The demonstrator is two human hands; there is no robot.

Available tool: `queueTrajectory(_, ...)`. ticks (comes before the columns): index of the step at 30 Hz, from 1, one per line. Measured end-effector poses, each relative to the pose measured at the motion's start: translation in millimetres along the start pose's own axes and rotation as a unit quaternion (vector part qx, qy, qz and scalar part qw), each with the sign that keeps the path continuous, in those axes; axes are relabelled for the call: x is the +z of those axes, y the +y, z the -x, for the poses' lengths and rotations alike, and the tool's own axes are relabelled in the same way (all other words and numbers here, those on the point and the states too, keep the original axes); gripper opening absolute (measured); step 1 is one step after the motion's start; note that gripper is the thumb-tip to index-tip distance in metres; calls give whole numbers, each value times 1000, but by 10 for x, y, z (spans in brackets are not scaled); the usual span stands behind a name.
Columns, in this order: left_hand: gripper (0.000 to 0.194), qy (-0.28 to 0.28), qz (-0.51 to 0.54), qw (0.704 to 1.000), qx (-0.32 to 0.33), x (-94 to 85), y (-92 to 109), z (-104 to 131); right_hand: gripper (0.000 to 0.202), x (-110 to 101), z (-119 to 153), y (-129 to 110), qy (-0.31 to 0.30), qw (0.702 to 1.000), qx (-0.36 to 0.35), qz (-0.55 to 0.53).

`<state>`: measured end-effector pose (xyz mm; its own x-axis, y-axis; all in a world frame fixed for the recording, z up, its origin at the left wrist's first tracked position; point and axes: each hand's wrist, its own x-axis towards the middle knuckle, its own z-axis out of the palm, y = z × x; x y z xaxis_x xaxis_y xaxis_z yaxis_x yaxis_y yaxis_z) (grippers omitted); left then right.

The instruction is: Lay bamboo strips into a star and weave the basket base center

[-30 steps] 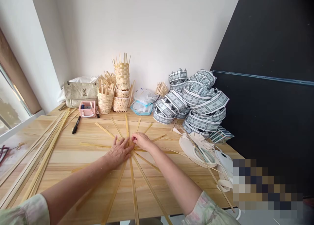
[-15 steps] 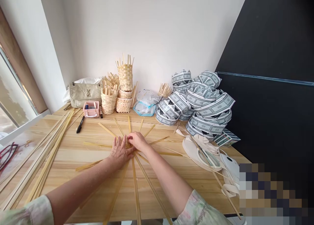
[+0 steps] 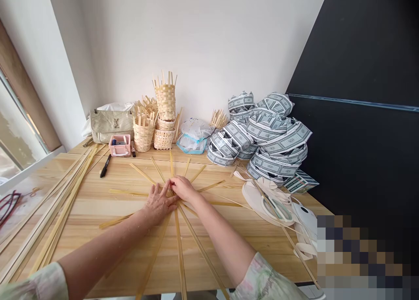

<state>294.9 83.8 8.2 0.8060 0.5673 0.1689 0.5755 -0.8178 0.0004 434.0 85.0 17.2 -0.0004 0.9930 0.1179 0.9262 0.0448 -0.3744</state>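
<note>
Flat yellowish bamboo strips (image 3: 179, 252) radiate like spokes across the wooden table, crossing beneath my hands. My left hand (image 3: 161, 200) lies over the crossing with its fingers spread, pressing on the strips. Against its index fingertip, my right hand (image 3: 182, 188) has its thumb and fingers pinched together at the crossing, by the base of an upward-pointing strip. What sits between those fingertips is mostly hidden, but it appears to be a strip. The middle of the crossing is covered by both hands.
Long loose strips (image 3: 62, 212) lie at the left, near a black marker (image 3: 105, 166). Along the wall stand a handbag (image 3: 111, 124), a pink box (image 3: 119, 151), woven baskets (image 3: 143, 134) and patterned paper bands (image 3: 278, 134). Rolls of white tape (image 3: 258, 199) and scissors (image 3: 275, 209) lie right.
My left hand's fingers have drawn in slightly, its index fingertip now closer to my right fingertips. My right hand keeps its pinch at the crossing. The view has shifted a little.
</note>
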Motion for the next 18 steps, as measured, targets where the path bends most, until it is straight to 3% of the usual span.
queueTrajectory(9, 33, 32, 4, 999, 17, 34, -24, 10, 14, 5, -17, 51, -14, 1000, -4, -22)
queueTrajectory(18, 32, 13, 23, 1000, -3, 71, -24, 9, 9, 57, -22, 21, 0, 999, 15, -28)
